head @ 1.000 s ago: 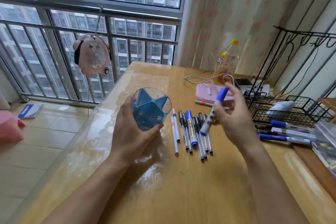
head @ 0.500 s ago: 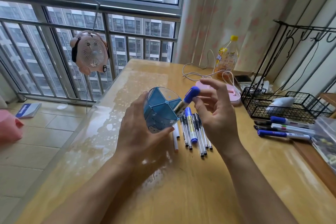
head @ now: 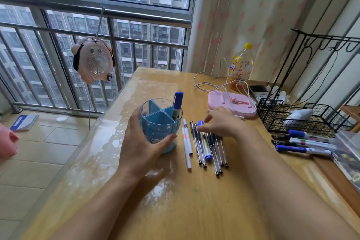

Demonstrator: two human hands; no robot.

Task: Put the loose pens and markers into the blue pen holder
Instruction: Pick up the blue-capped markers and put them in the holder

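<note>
The blue pen holder (head: 157, 124) stands upright on the wooden table (head: 194, 200), divided into compartments. My left hand (head: 140, 146) grips its near side. A blue-capped marker (head: 177, 106) stands in its right compartment. To its right lies a row of several loose pens (head: 212, 150), including two white ones (head: 187, 146) and a blue-capped marker (head: 205, 146). My right hand (head: 224, 122) hovers over the far ends of that row, fingers spread, holding nothing. Several more markers (head: 303, 145) lie at the right edge.
A pink case (head: 231, 104) with a white cable lies behind the pens. A black wire basket (head: 303, 119) stands at the right, a yellow-capped bottle (head: 241, 66) at the back. A clear box (head: 348, 150) sits at the far right. A small fan (head: 93, 60) hangs from the railing.
The blue-capped marker went from my right hand into the holder. The holder went from tilted to upright. My right hand let go and moved down over the row of pens.
</note>
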